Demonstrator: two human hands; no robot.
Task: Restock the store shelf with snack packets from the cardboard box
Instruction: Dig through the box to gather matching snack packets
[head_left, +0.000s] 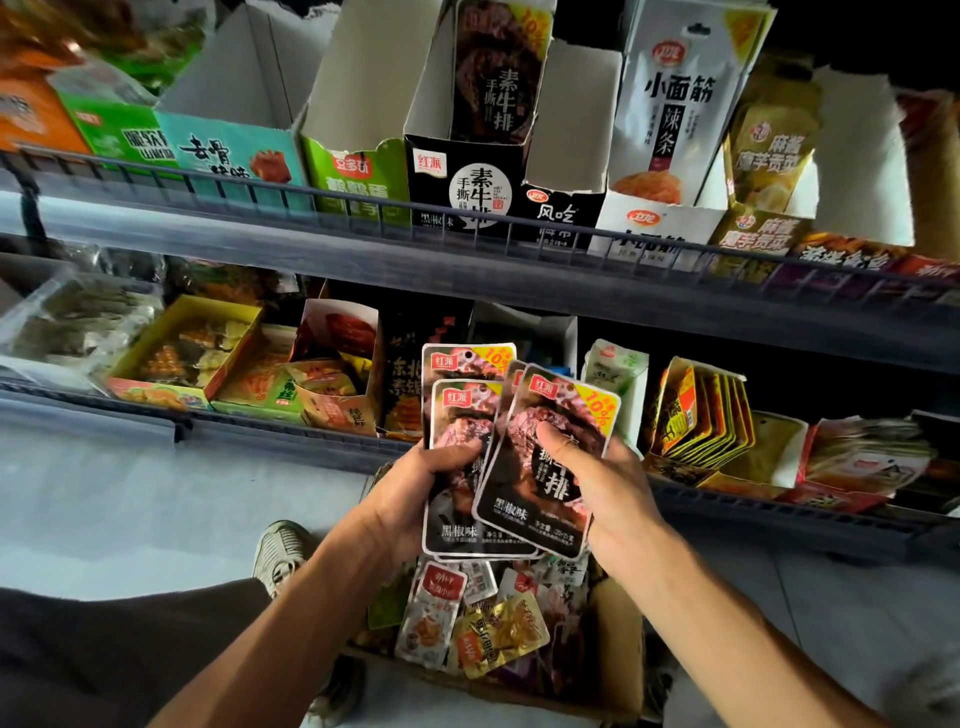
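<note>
Both hands hold a fan of several black snack packets (550, 415) with red labels and yellow 10% corners. My left hand (415, 493) grips the left packets from the side. My right hand (608, 483) holds the front packet, thumb pressed on its face. Below them on the floor sits the cardboard box (618, 649) with several mixed small packets (498, 629) inside. On the upper shelf stands a matching black display carton (457, 187) holding one same black packet (498, 73).
The upper shelf's rail (311, 228) runs in front of a row of display cartons, some torn and white inside. The lower shelf (291, 431) carries open boxes of snacks. A shoe (280, 551) and my dark-clad leg are at the lower left.
</note>
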